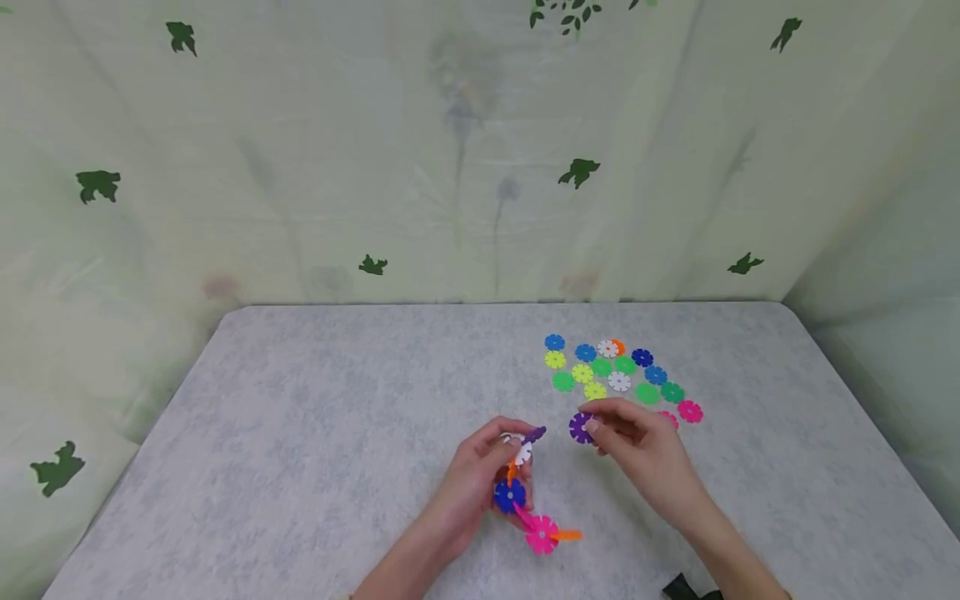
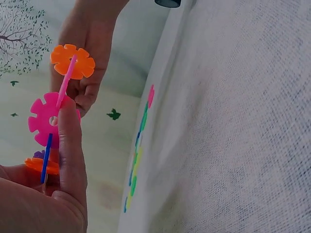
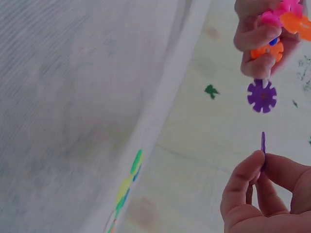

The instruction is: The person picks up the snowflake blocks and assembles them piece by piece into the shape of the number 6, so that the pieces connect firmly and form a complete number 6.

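My left hand (image 1: 480,471) holds a chain of notched plastic snowflake discs, pinching it near its upper end. A purple disc (image 3: 262,96) sticks out at that end, beside a white one (image 1: 523,453). Below them hang an orange disc, a blue disc (image 1: 510,496), pink discs (image 1: 542,534) and another orange disc (image 2: 73,61) at the lower end. Between thumb and fingers, my right hand (image 1: 637,442) pinches a loose purple disc (image 1: 581,428). A small gap separates it from the chain's purple disc. In the right wrist view the loose disc appears edge-on.
Several loose discs in blue, yellow, green (image 1: 647,393), white, orange and pink (image 1: 690,412) lie on the grey table (image 1: 300,433), beyond the right hand. A black object (image 1: 686,588) shows at the front edge. A pale curtain (image 1: 337,150) with green bird shapes hangs behind the table.
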The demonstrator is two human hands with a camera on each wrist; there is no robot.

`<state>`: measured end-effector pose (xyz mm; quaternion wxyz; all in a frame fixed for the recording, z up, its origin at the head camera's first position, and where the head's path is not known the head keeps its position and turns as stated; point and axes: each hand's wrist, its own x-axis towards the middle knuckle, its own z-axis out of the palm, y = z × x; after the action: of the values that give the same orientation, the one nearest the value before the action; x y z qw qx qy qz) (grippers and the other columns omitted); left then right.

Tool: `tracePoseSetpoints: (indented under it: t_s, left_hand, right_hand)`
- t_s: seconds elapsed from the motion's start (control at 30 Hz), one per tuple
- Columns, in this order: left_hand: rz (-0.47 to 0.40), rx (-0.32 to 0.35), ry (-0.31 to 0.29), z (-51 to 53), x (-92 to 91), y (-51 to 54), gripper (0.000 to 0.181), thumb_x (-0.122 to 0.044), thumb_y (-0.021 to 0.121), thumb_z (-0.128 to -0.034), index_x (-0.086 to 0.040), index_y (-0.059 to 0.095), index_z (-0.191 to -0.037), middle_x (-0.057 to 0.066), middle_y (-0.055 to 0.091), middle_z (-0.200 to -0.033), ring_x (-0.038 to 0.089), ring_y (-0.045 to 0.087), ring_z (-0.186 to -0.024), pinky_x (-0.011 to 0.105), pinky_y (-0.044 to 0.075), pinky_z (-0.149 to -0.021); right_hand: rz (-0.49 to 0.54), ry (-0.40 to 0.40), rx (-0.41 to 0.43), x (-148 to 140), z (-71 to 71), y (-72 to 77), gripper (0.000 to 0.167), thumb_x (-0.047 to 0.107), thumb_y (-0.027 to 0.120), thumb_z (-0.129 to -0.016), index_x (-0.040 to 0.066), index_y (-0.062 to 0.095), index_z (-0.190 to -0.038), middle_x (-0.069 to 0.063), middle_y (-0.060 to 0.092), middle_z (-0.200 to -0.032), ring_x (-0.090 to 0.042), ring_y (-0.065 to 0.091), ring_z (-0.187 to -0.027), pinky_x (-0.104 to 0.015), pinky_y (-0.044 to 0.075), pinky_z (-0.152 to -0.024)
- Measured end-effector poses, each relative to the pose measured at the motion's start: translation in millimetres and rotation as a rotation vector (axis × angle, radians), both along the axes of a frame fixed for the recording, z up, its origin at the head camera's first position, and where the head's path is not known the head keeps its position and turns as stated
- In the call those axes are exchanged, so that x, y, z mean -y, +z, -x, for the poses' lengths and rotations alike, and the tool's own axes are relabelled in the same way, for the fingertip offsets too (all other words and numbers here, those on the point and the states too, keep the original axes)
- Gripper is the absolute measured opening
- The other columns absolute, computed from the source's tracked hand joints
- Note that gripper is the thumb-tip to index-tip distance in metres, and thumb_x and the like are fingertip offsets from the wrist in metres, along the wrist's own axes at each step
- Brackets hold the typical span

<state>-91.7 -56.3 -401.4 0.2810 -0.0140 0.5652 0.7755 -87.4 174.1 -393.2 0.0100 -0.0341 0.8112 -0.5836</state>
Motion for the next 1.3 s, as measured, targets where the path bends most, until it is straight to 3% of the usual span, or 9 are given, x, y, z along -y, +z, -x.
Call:
tracePoseSetpoints:
  t_s: [0.3,0.5,0.8,1.1,1.3]
  left_hand:
    - [0.021,-0.04,-0.044,-2.9,-4.1,0.2,0.025,-0.021,0.05,-0.1035,-0.01,0.061,-0.122,0.006,0.059,-0.079,0.018,0.06,-0.057,0.028,0.055,-0.058]
    - [0.045,-0.124,-0.069,-3.3,-3.9,-0.5,0.023,-0.017,0.048,-0.1037,-0.008,0.062,-0.119,0.005,0.057,-0.076,0.017,0.057,-0.059,0.026,0.052,-0.058]
    - [0.195,-0.246,-0.134,-2.8,1.4,2.6,0.02,-0.016,0.043,-0.105,-0.013,0.06,-0.115,0.006,0.052,-0.074,0.018,0.053,-0.052,0.024,0.046,-0.052]
    - [0.176,-0.234,-0.151,-1.1,2.5,2.6,0.018,-0.012,0.041,-0.1043,-0.009,0.058,-0.111,0.005,0.049,-0.071,0.015,0.048,-0.051,0.023,0.042,-0.048]
    - [0.137,-0.203,-0.128,-1.2,-1.1,1.4,0.021,-0.013,0.043,-0.1037,-0.009,0.051,-0.123,0.005,0.054,-0.073,0.017,0.054,-0.054,0.026,0.047,-0.053]
  right_hand:
    - [0.046,-0.002,0.001,15,-4.5,0.4,0.02,0.012,0.066,-0.095,0.019,0.07,-0.114,-0.005,0.066,-0.097,-0.038,0.062,-0.086,-0.034,0.057,-0.072]
    - [0.044,-0.017,0.054,21,-6.5,1.2,0.018,0.01,0.065,-0.095,0.015,0.071,-0.112,-0.006,0.067,-0.095,-0.037,0.062,-0.085,-0.036,0.057,-0.073]
    - [0.058,-0.04,0.074,31,-9.0,1.5,0.023,0.002,0.067,-0.093,0.017,0.072,-0.109,-0.003,0.068,-0.101,-0.024,0.065,-0.086,-0.029,0.057,-0.076]
    - [0.103,-0.03,0.06,35,-11.7,-2.1,0.02,0.002,0.067,-0.092,0.013,0.073,-0.108,-0.005,0.068,-0.099,-0.024,0.063,-0.083,-0.03,0.057,-0.074]
    - [0.077,-0.015,0.047,32,-7.7,-2.5,0.02,0.006,0.066,-0.093,0.012,0.073,-0.111,-0.004,0.068,-0.099,-0.03,0.063,-0.085,-0.029,0.056,-0.073]
